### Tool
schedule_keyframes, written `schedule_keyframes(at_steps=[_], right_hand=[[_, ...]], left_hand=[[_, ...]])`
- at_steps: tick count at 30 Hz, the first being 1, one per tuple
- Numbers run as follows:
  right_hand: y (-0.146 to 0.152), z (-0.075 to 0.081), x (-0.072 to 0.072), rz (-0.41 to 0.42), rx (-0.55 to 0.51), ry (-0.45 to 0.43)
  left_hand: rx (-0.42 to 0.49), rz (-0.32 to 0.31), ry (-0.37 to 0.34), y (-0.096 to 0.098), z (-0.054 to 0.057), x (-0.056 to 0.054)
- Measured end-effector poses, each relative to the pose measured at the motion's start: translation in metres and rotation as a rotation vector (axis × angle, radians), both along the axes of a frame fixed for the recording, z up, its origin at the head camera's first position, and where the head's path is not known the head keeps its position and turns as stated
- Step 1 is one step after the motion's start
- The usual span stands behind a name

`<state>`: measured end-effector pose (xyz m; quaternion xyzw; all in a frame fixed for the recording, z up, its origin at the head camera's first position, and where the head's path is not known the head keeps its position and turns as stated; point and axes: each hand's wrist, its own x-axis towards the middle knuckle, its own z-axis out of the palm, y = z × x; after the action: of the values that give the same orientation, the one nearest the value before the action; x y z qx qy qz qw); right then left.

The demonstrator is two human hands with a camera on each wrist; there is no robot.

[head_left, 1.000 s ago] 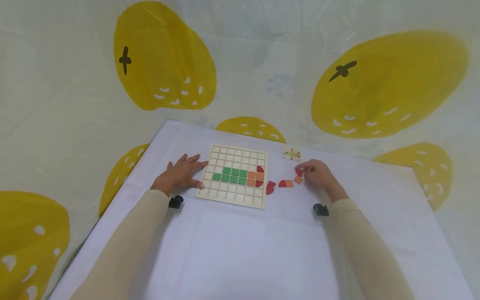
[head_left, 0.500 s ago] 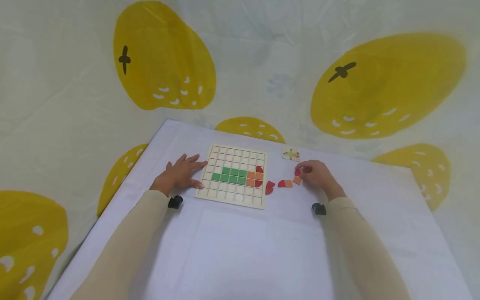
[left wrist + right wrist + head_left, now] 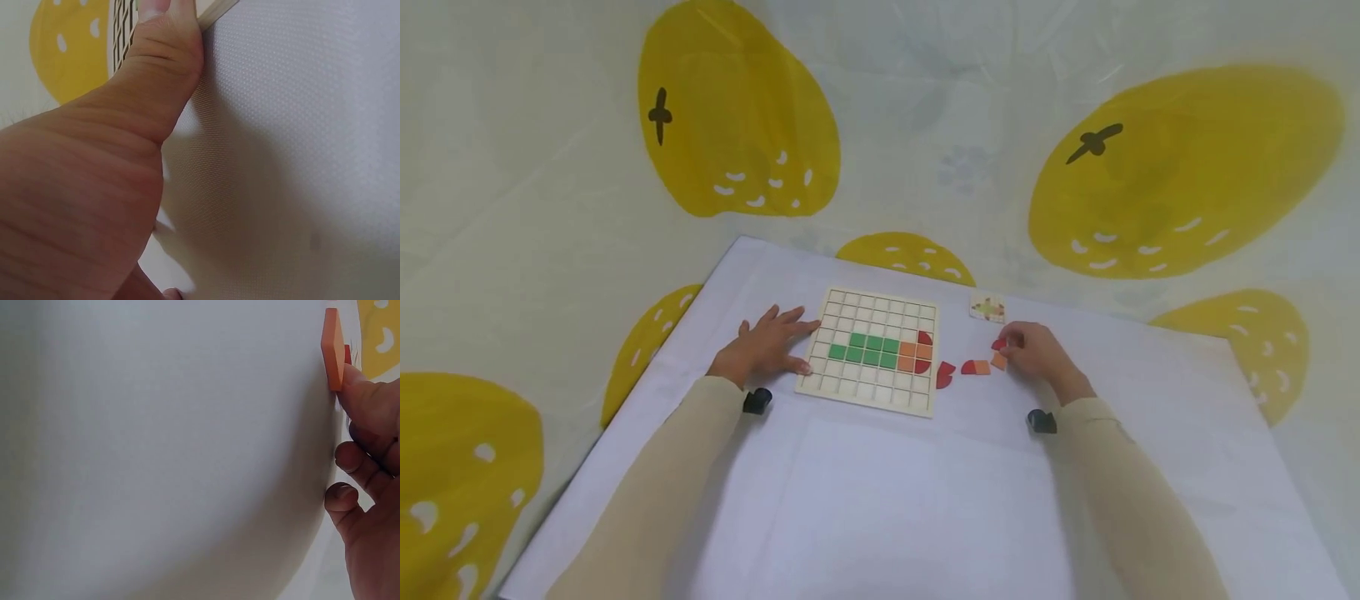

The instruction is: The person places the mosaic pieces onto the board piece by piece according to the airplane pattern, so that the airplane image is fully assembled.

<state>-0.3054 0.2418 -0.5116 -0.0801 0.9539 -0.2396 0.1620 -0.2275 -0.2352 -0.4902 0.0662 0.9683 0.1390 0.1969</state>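
A pale wooden grid board (image 3: 868, 392) lies on the white-covered table. Green square tiles (image 3: 871, 351) fill two rows on it, with orange squares (image 3: 914, 357) and two red rounded tiles (image 3: 925, 337) at their right end. My left hand (image 3: 767, 346) spreads its fingers along the board's left edge, and in the left wrist view the thumb (image 3: 165, 47) rests on the board's corner. Off to the right, my right hand (image 3: 1033, 350) pinches a red quarter-circle tile (image 3: 998, 343) between thumb and fingers. An orange square tile (image 3: 998, 360) lies right by the thumb, large in the right wrist view.
Between board and right hand lie two red tiles (image 3: 945, 375) and a red rounded tile (image 3: 968, 367) beside an orange square (image 3: 982, 367). A small pattern card (image 3: 987, 307) lies behind them. A cloth with yellow fruit prints (image 3: 917, 250) hangs beyond the table's back edge.
The right fingers have shifted slightly at the red quarter-circle tile, and it now sits closer above the orange square. The left hand stays at the board's edge.
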Motion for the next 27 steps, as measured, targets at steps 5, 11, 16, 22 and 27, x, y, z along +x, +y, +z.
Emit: schedule_keyframes(at_steps=[5, 11, 16, 22, 27], right_hand=[[-0.006, 0.001, 0.003, -0.023, -0.007, -0.019], [-0.013, 0.001, 0.007, -0.05, -0.013, -0.028], [-0.021, 0.004, 0.008, -0.051, -0.031, -0.015], [-0.037, 0.011, 0.011, -0.039, -0.04, -0.005], [-0.051, 0.016, 0.014, -0.019, -0.063, 0.003]], left_hand=[[-0.011, 0.003, 0.005, 0.001, 0.003, 0.0], [0.001, -0.003, 0.005, 0.001, 0.005, 0.002], [0.001, 0.004, 0.019, 0.002, 0.005, 0.003], [0.008, 0.009, 0.003, 0.003, 0.005, 0.002], [-0.009, 0.01, -0.001, 0.003, 0.003, 0.002]])
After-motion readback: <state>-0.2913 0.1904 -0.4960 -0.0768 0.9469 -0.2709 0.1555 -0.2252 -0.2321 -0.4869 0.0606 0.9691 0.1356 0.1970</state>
